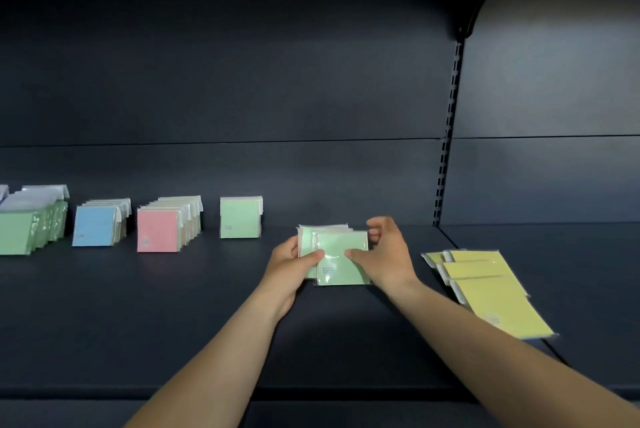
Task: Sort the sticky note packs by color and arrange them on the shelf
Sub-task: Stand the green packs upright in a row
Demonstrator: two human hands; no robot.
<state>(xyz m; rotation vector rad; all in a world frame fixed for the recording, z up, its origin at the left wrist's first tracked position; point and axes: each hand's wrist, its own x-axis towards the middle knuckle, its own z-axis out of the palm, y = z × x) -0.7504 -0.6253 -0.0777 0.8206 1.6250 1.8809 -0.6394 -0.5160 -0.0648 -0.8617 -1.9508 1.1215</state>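
Left hand (289, 263) and right hand (382, 254) are gripping a green sticky note stack (337, 259) between thumbs and curled fingers, mid-shelf (207, 306). Yellow packs (491, 289) are lying at 3 o'clock; green row (240, 218), pink row (159, 230) and blue row (95, 225) are standing at 10 o'clock.

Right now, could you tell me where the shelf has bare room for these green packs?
Bare shelf lies between the upright green row and the held green packs, and along the front edge. It is crowded left, past the pink row, and right at the yellow packs.

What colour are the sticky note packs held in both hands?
Light green packs, gripped by the left hand and right hand; head view.
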